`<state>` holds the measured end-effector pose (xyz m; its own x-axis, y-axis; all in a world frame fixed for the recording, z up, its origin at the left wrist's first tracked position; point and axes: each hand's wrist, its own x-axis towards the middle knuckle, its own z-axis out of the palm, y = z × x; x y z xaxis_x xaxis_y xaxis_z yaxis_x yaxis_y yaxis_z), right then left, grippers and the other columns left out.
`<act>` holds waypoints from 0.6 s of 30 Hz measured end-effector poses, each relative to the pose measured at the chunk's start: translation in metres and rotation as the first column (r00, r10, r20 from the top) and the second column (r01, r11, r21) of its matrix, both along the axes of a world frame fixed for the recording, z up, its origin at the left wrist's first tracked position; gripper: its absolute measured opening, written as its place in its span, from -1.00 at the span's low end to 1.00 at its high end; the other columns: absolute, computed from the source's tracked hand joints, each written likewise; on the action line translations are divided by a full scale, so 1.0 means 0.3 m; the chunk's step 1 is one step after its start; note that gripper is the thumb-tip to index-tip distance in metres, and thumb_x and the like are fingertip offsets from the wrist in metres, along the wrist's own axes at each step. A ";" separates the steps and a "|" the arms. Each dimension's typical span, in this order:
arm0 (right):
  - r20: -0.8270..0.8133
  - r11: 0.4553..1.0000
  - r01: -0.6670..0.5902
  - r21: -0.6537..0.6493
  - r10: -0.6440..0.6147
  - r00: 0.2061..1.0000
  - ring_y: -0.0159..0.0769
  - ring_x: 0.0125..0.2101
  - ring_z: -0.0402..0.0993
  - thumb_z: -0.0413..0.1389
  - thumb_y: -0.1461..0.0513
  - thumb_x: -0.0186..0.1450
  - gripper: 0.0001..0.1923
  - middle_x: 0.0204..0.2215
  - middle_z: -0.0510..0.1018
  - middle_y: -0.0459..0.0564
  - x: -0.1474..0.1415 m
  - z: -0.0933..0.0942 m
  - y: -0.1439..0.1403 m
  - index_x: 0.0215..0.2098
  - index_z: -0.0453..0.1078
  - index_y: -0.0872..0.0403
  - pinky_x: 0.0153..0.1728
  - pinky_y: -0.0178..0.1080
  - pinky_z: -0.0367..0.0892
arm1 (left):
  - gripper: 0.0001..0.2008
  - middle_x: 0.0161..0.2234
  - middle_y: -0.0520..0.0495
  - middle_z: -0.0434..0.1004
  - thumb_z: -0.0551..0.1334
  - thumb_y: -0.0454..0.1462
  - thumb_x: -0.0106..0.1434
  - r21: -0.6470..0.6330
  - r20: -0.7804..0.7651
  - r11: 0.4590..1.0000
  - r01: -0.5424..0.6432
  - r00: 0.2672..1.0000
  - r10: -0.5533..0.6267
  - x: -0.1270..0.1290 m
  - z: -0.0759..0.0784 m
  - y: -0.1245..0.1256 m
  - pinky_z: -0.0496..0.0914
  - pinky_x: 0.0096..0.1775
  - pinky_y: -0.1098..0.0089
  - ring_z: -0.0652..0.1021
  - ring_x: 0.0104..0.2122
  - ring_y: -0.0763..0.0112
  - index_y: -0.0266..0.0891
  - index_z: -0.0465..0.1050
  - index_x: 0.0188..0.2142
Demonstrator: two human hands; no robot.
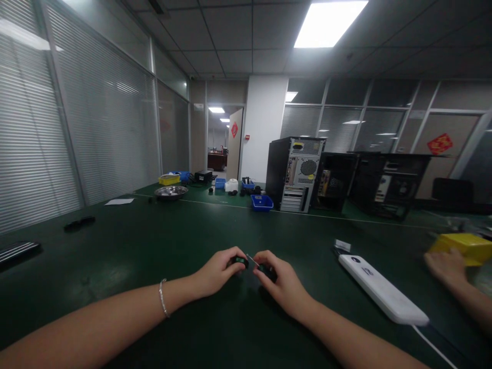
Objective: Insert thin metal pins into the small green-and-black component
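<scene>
My left hand point(219, 270) and my right hand point(277, 279) meet over the dark green table point(154, 246), fingertips almost touching. The left hand pinches a small black part with a green spot point(241, 260). In the fingers of the right hand is a small dark tool point(265, 269) whose thin metal tip point(251, 260) points at that part. A bracelet circles my left wrist.
A white power strip point(380, 292) lies to the right, its cable running off the front. Another person's hand point(448, 266) rests by a yellow box point(467, 246) at far right. Open computer cases point(295, 174), blue bins point(262, 203) and a metal bowl point(171, 191) stand at the back.
</scene>
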<state>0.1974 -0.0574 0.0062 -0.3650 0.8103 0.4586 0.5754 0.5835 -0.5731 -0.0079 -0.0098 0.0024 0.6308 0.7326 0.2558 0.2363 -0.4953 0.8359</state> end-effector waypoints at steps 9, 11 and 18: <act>0.028 0.999 0.012 0.032 -0.013 1.000 -0.24 -0.25 0.47 0.06 0.28 0.28 -0.78 -0.23 0.55 -0.03 -0.002 0.012 -0.011 -0.11 0.41 -0.01 -0.25 -0.25 0.35 | -0.76 -0.18 -0.08 0.50 0.20 -0.26 0.20 0.050 0.074 0.994 -0.095 0.993 0.091 -0.012 -0.006 0.020 0.31 -0.14 0.34 0.47 -0.18 0.27 -0.21 0.48 -0.13; 0.043 0.999 0.023 0.046 -0.025 0.999 -0.24 -0.25 0.47 0.06 0.27 0.28 -0.77 -0.24 0.55 -0.03 -0.002 0.010 -0.011 -0.10 0.42 -0.01 -0.25 -0.25 0.35 | -0.76 -0.18 -0.08 0.50 0.20 -0.25 0.20 0.048 0.073 0.995 -0.082 0.994 0.078 -0.012 -0.006 0.017 0.31 -0.15 0.34 0.47 -0.18 0.27 -0.20 0.48 -0.13; 0.092 0.997 0.024 0.077 -0.031 0.995 -0.27 -0.29 0.46 0.07 0.31 0.26 -0.76 -0.27 0.53 -0.04 0.001 0.006 -0.011 -0.12 0.43 -0.02 -0.24 -0.26 0.34 | -0.76 -0.23 -0.07 0.51 0.19 -0.22 0.21 0.106 -0.008 0.991 -0.087 0.996 0.088 -0.012 0.013 -0.003 0.28 -0.21 0.36 0.46 -0.24 0.29 -0.20 0.50 -0.15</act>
